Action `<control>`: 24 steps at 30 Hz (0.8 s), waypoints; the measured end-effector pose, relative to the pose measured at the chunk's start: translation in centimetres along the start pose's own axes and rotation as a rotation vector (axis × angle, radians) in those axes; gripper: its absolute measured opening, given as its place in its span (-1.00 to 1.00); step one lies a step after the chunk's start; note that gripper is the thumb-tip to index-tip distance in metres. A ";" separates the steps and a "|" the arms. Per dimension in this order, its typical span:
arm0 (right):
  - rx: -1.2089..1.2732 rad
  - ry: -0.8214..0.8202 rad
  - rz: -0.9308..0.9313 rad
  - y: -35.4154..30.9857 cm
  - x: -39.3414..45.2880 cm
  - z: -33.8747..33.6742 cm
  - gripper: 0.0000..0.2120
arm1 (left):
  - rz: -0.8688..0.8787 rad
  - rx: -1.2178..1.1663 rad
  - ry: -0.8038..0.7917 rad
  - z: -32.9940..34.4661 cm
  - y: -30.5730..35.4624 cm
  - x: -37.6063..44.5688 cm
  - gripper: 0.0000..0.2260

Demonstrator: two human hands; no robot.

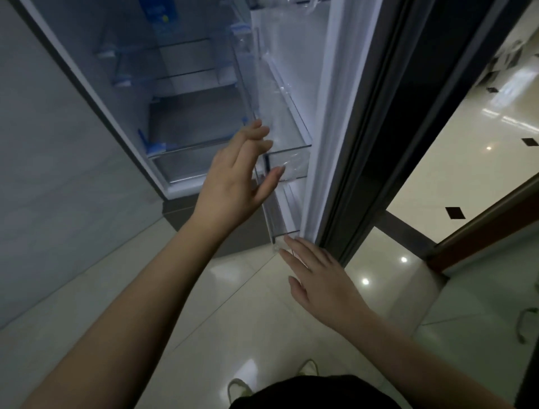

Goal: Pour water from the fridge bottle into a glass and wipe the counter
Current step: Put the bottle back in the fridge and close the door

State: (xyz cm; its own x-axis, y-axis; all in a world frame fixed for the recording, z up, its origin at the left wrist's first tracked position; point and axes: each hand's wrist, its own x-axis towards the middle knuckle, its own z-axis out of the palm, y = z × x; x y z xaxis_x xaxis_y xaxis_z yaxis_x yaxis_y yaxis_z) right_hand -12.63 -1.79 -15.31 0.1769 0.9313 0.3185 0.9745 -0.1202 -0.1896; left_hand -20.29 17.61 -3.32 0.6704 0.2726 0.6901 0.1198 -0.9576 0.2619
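The fridge stands open in front of me, its door swung out to the right. My left hand is open, fingers apart, right beside a clear, empty door bin. My right hand is open lower down, its fingertips near the lowest clear door bin. Neither hand holds anything. At the very top edge a clear plastic shape shows in the upper door shelf; I cannot tell whether it is the bottle. No glass and no cloth is in view.
Glass shelves and a bottom drawer show inside the fridge. A grey wall lies to the left. Glossy pale floor tiles stretch below, with my shoes at the bottom. A doorway opens to the right.
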 end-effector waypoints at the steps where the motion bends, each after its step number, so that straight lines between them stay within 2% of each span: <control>1: -0.006 0.029 -0.043 -0.4 0.2 -0.5 -0.56 | -0.017 -0.003 -0.007 -0.7 -0.7 -0.4 -0.71; 7: -0.271 0.250 -0.284 -2.1 2.6 -2.9 -0.56 | -0.110 0.059 -0.045 -4.7 -4.2 -2.3 -0.67; 13: -0.415 0.497 -0.276 -2.9 5.8 -3.9 -0.52 | -0.159 0.103 -0.084 -7.8 -7.5 -3.1 -0.63; 18: -0.473 0.437 -0.325 -4.4 8.3 -2.3 -0.39 | -0.246 0.137 -0.087 -9.9 -9.2 -4.4 -0.55; 22: -0.497 0.390 -0.335 -6.9 10.4 -1.5 -0.22 | -0.364 0.099 0.024 -11.7 -9.6 -6.2 -0.52; 24: -0.541 0.383 -0.358 -8.3 11.7 -1.0 -0.22 | -0.363 0.093 0.094 -13.0 -9.3 -6.6 -0.55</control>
State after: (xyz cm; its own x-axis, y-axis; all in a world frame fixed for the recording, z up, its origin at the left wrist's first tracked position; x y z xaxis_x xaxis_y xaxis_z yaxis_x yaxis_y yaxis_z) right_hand -18.47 9.73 -9.09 -0.2237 0.7727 0.5941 0.8959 -0.0771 0.4375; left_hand -35.37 25.91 -1.53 0.5027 0.5985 0.6238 0.4057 -0.8005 0.4411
